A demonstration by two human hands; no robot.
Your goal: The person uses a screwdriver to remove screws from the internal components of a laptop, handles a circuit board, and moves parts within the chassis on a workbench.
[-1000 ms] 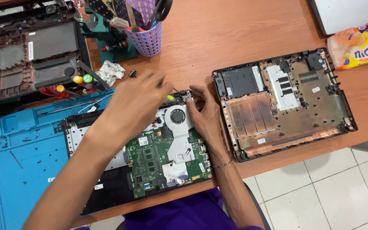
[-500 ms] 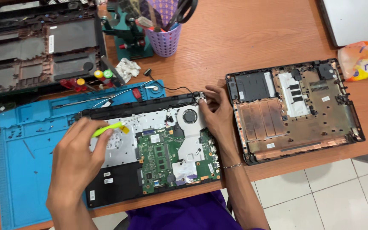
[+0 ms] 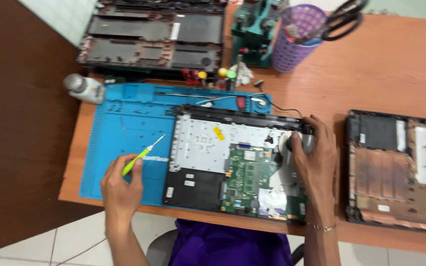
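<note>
We note the left hand (image 3: 120, 189) clamped on a green screwdriver (image 3: 141, 156) over the blue mat (image 3: 124, 123), lower left; the right hand (image 3: 316, 162) grips the opened laptop's (image 3: 208, 152) right edge, fingers curled; wooden table (image 3: 395, 64) beyond.

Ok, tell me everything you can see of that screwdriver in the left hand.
The screwdriver is small and slim, with a yellow-green handle that looks like plastic and a thin bare metal shaft ending in a fine tip. The left hand grips it by the handle's lower end, fingers wrapped round it. It is tilted, tip pointing up and to the right, over the blue work mat, just left of the opened laptop. Whether the tip touches the mat is unclear.
</note>
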